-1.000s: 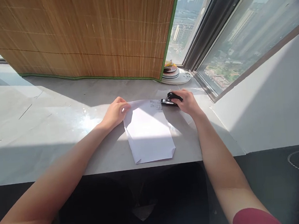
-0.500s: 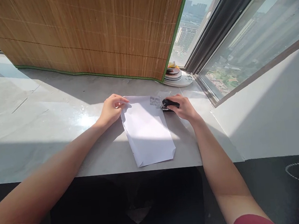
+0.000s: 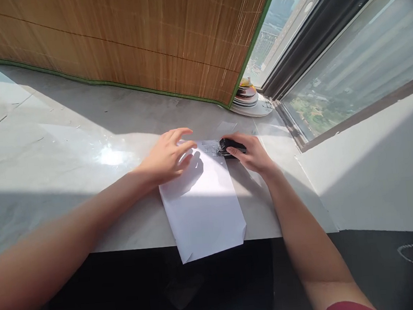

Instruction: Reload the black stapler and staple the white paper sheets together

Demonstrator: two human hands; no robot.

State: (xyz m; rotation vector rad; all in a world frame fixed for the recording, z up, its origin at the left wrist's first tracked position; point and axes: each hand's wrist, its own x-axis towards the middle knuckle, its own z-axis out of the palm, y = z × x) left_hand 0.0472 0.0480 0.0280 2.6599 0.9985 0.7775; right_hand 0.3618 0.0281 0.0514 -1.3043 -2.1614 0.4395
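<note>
A stack of white paper (image 3: 207, 213), slightly curled at its lower corners, lies on the counter, its near end reaching past the counter's front edge. My right hand (image 3: 252, 152) is wrapped round a black stapler (image 3: 235, 146), whose front end is at the paper's upper right edge. Beside the stapler's nose, a patch of grey marks (image 3: 210, 148) shows at the top of the paper; I cannot make out what it is. Over the paper's upper left corner, my left hand (image 3: 170, 155) is open with its fingers spread, casting a shadow on the sheet.
Behind the paper a small clear piece (image 3: 226, 126) lies on the grey counter (image 3: 91, 117). A bamboo blind (image 3: 127, 41) hangs along the back. Stacked plates (image 3: 248, 100) stand in the corner by the window frame (image 3: 300, 36). A white wall (image 3: 381, 173) borders the right side.
My left hand has let go of the paper's upper left edge and opened over the sheet. The paper has shifted toward me, past the counter edge. The view has turned slightly.
</note>
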